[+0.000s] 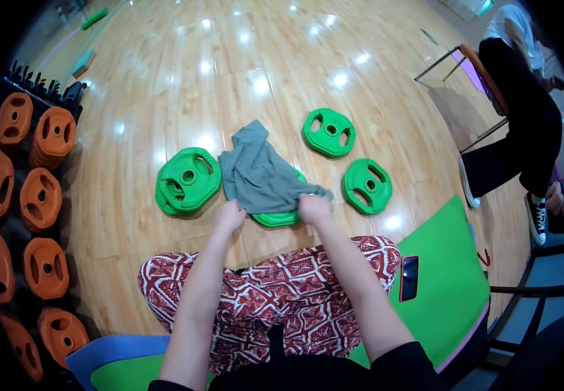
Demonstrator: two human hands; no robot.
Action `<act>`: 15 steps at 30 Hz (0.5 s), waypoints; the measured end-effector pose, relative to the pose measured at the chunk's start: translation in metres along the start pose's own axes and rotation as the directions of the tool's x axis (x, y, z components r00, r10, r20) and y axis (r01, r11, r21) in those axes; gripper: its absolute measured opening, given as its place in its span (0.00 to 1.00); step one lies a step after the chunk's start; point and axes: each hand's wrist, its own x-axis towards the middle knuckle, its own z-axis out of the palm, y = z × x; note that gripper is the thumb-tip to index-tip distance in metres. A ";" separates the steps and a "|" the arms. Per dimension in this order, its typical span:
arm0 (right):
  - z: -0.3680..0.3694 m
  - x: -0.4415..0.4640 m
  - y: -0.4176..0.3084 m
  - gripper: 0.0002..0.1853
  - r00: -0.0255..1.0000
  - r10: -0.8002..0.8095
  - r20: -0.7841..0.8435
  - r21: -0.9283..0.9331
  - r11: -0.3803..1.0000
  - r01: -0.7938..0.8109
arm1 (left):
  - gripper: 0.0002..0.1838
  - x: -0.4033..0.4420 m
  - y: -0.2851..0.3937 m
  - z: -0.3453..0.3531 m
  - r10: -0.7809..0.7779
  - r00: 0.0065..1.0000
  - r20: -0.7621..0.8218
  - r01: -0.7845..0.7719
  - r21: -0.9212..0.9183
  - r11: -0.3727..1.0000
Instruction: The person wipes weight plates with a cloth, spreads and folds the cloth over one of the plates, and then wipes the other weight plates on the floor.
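Note:
A grey-green cloth is spread and crumpled over a green weight plate, of which only the lower edge and a bit of the right side show. My left hand is closed on the cloth's near left corner. At its near right side my right hand grips the cloth too, with a loose end sticking out past the fingers. Left of the cloth lies a stack of green plates. Two more green plates lie to the right, one farther off and one nearer.
Orange weight plates fill a rack along the left. A phone rests on a green mat by my right knee. On the right a person in black trousers sits on a chair. Wooden floor stretches ahead.

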 end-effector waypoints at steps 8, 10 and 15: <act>0.035 -0.022 -0.050 0.11 0.929 -0.368 -0.027 0.076 0.926 0.369 | 0.21 0.007 0.000 0.014 0.020 0.998 0.065 -0.027 0.115 0.993; 0.034 -0.022 -0.050 0.11 0.911 -0.411 -0.039 0.077 0.908 0.413 | 0.19 0.004 0.001 0.014 0.031 0.998 0.062 -0.039 0.139 0.990; 0.011 0.012 0.018 0.13 0.994 0.048 -0.096 0.046 0.998 -0.044 | 0.16 -0.013 0.021 -0.012 0.085 0.995 0.048 -0.089 0.080 0.993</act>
